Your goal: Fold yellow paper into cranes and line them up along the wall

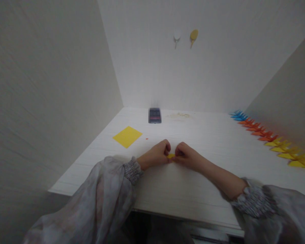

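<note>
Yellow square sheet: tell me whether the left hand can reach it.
Likely yes: only an orange scrap lies near the way to the sheet, though the left hand seems to hold a yellow piece.

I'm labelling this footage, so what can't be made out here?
All in the head view:
Held yellow paper: mostly covered by the fingers.
Dark rectangular object: face obscured by pixelation.
Nearest folded yellow piece: cut off by right edge.
Orange speck: too small to identify.
</note>
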`<action>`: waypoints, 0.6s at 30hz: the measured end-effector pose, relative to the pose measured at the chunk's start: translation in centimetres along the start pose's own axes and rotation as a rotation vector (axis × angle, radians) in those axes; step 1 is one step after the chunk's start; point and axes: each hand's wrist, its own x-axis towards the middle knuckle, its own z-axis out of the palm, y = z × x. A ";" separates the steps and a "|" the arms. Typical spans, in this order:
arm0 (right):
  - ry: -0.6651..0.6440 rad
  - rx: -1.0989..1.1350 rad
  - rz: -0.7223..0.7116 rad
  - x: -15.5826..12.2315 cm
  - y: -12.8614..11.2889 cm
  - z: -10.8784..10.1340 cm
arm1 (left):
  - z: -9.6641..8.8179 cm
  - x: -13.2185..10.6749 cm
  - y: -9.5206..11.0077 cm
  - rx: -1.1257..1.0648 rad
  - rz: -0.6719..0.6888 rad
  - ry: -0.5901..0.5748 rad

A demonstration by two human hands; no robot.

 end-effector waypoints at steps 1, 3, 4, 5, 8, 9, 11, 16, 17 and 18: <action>0.026 -0.028 0.003 0.1 -0.1 0.3 | 0.0 0.0 0.0 0.004 0.004 -0.001; 0.051 -0.066 -0.008 0.3 -0.2 0.7 | -0.1 0.0 0.2 0.001 0.007 -0.008; 0.055 -0.073 -0.010 0.4 -0.2 0.8 | -0.1 0.0 0.3 -0.005 0.007 -0.012; 0.050 -0.072 -0.005 0.5 -0.2 0.9 | -0.2 -0.1 0.4 -0.012 0.005 -0.015; 0.007 -0.039 0.020 0.6 0.1 0.6 | -0.3 -0.1 0.6 -0.024 0.004 -0.020; -0.009 -0.023 0.027 0.6 0.3 0.4 | -0.3 -0.1 0.6 -0.025 0.004 -0.021; -0.036 0.014 0.040 0.5 0.5 0.0 | -0.2 -0.1 0.5 -0.025 0.002 -0.019; -0.022 0.080 0.026 0.0 1.1 -0.3 | -0.2 0.0 0.5 -0.021 0.004 -0.016; -0.010 0.081 -0.004 -0.1 1.1 -0.3 | -0.2 0.0 0.6 -0.022 0.015 -0.018; 0.001 0.076 -0.033 -0.2 1.1 -0.2 | -0.2 0.0 0.6 -0.023 0.027 -0.019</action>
